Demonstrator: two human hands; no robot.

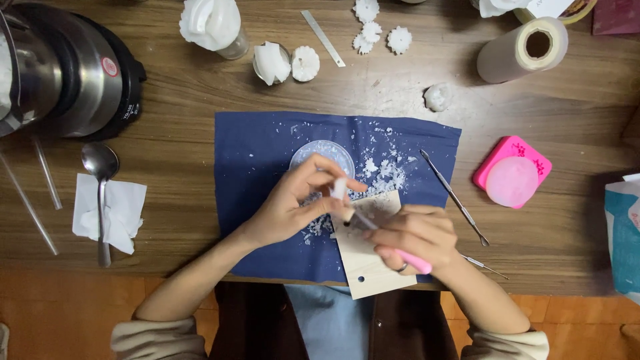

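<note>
My left hand (pixel 293 200) pinches a small white wax piece (pixel 339 189) between thumb and fingers, over a dark blue cloth (pixel 253 167). My right hand (pixel 417 237) grips a pink-handled carving tool (pixel 410 260), its tip against the white piece. Under both hands lies a small wooden board (pixel 373 270) with a hole near its edge. White shavings (pixel 383 175) are scattered on the cloth beside a round clear dish (pixel 323 150).
A metal pick (pixel 455 198) lies on the cloth's right edge. A pink mould (pixel 512 172), a tape roll (pixel 523 48), white wax flowers (pixel 373 30), a metal ruler (pixel 323 37), a spoon (pixel 101 193) on tissue and a steel pot (pixel 63 67) surround the cloth.
</note>
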